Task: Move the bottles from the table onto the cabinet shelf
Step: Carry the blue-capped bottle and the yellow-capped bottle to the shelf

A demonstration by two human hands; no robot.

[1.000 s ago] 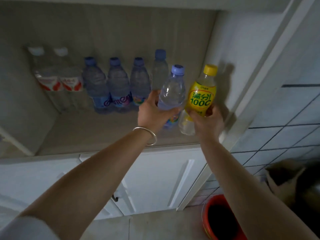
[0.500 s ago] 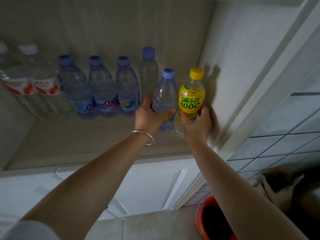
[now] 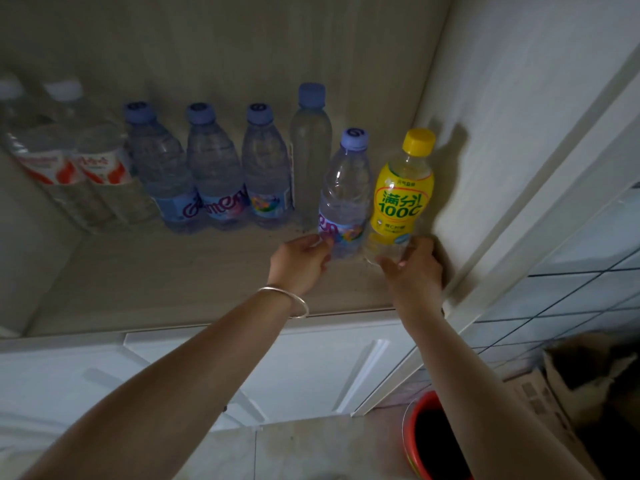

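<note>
Head view: two bottles are seen standing upright on the cabinet shelf (image 3: pixel 145 285) near its right end, ahead of the back row. The left hand (image 3: pixel 300 263) is at the base of the purple-capped water bottle (image 3: pixel 343 199), fingers loosely curled with the fingertips touching the lower label; a firm grip cannot be told. The right hand (image 3: pixel 412 268) is cupped around the bottom of the yellow-capped drink bottle (image 3: pixel 401 199), fingers spread on both sides of the base, touching it. The two bottles are set just beside each other, the yellow one close to the shelf's right side wall (image 3: pixel 502 116). Along the shelf's back edge a row is lined up: three purple-capped water bottles (image 3: pixel 214 174), a taller clear bottle with a purple cap (image 3: pixel 310 147), and at the left end two white-capped bottles with red-and-white labels (image 3: pixel 79 157), blurred. A silver bangle (image 3: pixel 285 299) is worn on the left wrist. White cabinet doors (image 3: pixel 277 368) are seen below the shelf. A red bucket (image 3: pixel 433 441) and a cardboard box (image 3: pixel 568 386) are seen on the tiled floor at lower right.
</note>
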